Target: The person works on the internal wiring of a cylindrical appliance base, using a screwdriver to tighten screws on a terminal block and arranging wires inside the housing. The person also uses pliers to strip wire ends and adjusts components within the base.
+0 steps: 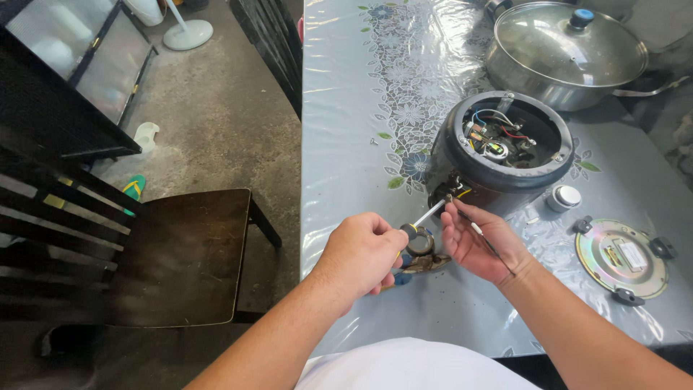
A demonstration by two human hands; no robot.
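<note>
A black round cooker [505,148] lies upside down on the table, its base open with coloured wires and small parts showing inside. My left hand [361,253] is closed around the handle of a screwdriver [427,215], whose metal shaft points up and right to the cooker's near side. My right hand [476,242] is beside the tip, fingers pinching a thin wire or small part right at the cooker's wall. Under my hands lie pliers [422,261] next to a small ring.
The table [346,144] has a glossy grey flowered cover. A steel pot with a glass lid [567,50] stands at the back. A round metal base plate [622,258] and a small white knob [564,197] lie right. A dark wooden chair [180,253] stands left.
</note>
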